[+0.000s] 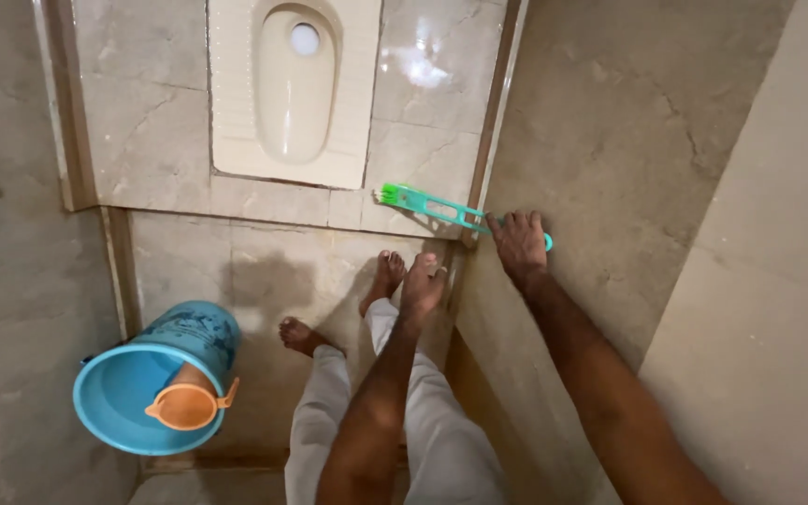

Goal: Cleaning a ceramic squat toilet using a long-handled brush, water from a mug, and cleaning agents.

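brush [420,202]: teal, long handle, bristle end lying on the raised step right by the squat pan [292,89], handle running back to the wall corner
right hand [518,239]: fingers wrapped round the handle end, pressed up near the wall [628,122]
left hand [421,285]: hanging loose above the feet, fingers partly curled, holding nothing
risk: tiles look glossy and maybe wet, so bare feet could slip while leaning; knuckles could scrape the wall too
floor [264,271]: beige marble-look tile, dark damp patch
room: tight stall, blue bucket [137,388] with orange mug [184,405] to the left
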